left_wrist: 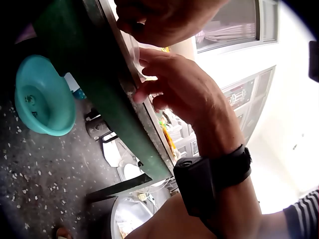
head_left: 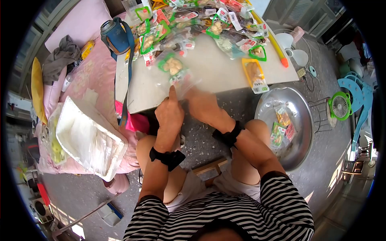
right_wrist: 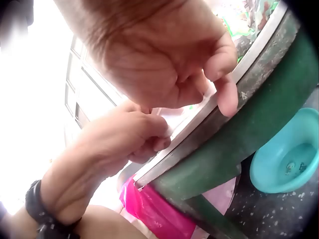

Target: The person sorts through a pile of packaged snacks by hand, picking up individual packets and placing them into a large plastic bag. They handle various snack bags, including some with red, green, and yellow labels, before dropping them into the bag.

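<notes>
A clear packet with pale round pieces and a green-edged label lies near the table's front edge, its near end blurred. My left hand is at that near end, index finger extended onto the plastic, the others curled; in the right wrist view the left hand pinches at a film edge. Close beside it, my right hand is blurred in the head view. The right wrist view has this right hand with loosely bent fingers over the table edge, gripping nothing visible.
Many packets are heaped at the table's back, one orange-edged packet at the right. A metal basin holding several packets stands on the right. Left are a blue bottle with a hanging strap and a white foam box.
</notes>
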Demonstrator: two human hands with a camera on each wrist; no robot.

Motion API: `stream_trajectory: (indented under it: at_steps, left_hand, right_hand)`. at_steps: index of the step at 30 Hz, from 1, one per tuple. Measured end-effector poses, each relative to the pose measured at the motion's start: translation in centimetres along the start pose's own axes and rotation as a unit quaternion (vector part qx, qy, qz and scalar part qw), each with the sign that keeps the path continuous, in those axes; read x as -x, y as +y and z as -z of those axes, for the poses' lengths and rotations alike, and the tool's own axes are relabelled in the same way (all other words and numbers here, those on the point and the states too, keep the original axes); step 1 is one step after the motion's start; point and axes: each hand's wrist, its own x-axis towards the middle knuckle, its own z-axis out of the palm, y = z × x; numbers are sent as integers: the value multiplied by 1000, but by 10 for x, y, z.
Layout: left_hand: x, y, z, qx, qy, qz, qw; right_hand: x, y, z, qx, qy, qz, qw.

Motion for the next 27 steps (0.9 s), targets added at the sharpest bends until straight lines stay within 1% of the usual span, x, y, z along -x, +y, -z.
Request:
stream_trajectory:
  at_steps: [1, 4, 7, 10, 12, 13, 14, 15, 17, 19, 21, 24, 27]
  left_hand:
    - [0, 0, 1, 1, 8, -4, 1000]
    - [0, 4, 6, 17, 22, -10, 1000]
    - [0, 4, 9, 41, 27, -19, 999]
    - [0, 6, 10, 34, 17, -9, 999]
    - [-1, 8, 10, 46, 20, -13, 999]
    - [-1, 9, 10, 52, 22, -12, 998]
    - [-2, 9, 9, 43, 16, -16, 999]
    - [-2, 9, 8, 34, 10, -20, 999]
    - [-2, 9, 6, 24, 4, -25, 999]
    - [-2, 9, 5, 20, 5, -29, 999]
    - [-2, 10, 4, 20, 4, -29, 999]
    - [-3, 8, 0, 21, 6, -31, 999]
    - [-4, 5, -3, 21, 13, -41, 999]
  right_hand:
    - [-4, 2, -3, 16, 6, -4, 1000]
    - [-12, -1, 5, 44, -22, -41, 998]
    - [-18, 2, 1, 48, -70, -52, 995]
    - [-10, 5, 0, 7, 20, -20, 1000]
    - [-7, 15, 15, -92, 96, 55, 990]
    - [-8, 17, 30, -141, 131, 95, 977]
    - [-8, 21, 50, -198, 98, 5, 975]
    - [-9, 26, 75, -252, 64, -85, 962]
    - [-11, 62, 107, -296, 85, -243, 920]
    - [-11, 126, 115, -185, 236, -265, 916]
    - [-7, 179, 123, -182, 326, -288, 882]
    - [-9, 195, 137, -326, 286, -415, 800]
    - [-12, 207, 132, -415, 246, -431, 763]
